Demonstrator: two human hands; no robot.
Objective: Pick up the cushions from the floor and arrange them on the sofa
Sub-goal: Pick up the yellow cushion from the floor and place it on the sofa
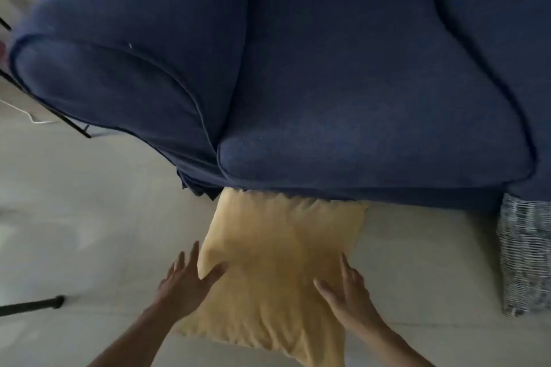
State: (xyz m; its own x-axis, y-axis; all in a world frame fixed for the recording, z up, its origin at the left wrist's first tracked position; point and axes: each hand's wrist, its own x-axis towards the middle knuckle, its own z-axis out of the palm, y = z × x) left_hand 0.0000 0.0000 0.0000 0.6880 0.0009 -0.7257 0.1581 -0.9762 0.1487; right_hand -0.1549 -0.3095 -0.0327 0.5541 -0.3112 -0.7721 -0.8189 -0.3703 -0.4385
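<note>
A yellow cushion [277,262] lies flat on the pale floor, its far edge tucked against the base of the dark blue sofa [372,83]. My left hand [187,280] hovers over the cushion's left edge with fingers spread, thumb over the fabric. My right hand [346,289] is spread over the cushion's right side, fingers apart. Neither hand grips anything. A black-and-white patterned cushion [524,253] stands on the floor against the sofa at the far right, partly cut off by the frame.
The sofa's rounded armrest [119,48] bulges at the left. A thin black metal frame [68,122] and a white cable [26,115] lie by the armrest. A black rod [35,304] juts in from the lower left.
</note>
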